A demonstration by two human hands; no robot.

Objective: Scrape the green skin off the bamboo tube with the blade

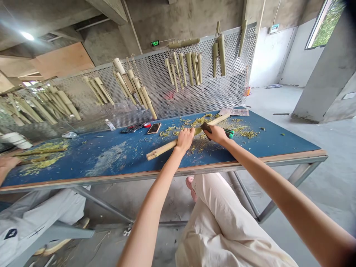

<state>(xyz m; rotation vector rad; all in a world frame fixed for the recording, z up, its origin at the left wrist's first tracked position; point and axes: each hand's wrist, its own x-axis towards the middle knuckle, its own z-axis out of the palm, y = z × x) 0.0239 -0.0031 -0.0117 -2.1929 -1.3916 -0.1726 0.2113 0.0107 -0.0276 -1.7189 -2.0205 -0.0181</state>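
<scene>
A bamboo pole (161,150) lies slanted over the blue table, near end at left and far end up to the right. My left hand (185,138) is closed around its middle. Against the pole, just right of that hand, my right hand (217,134) grips a dark flat blade (205,129). The pole's surface is greenish between the hands and pale towards both ends. Beside the right hand lies a tool with a green and black handle (230,134), partly hidden by the fingers. Yellow-green bamboo shavings (196,122) are scattered around the pole.
A phone (154,128), dark gloves (132,128) and a small bottle (110,125) sit along the blue table (111,157). Bamboo pieces (191,66) hang on the perforated metal panel (155,81) behind. At left, another person's hand (9,164) touches bamboo poles (39,152).
</scene>
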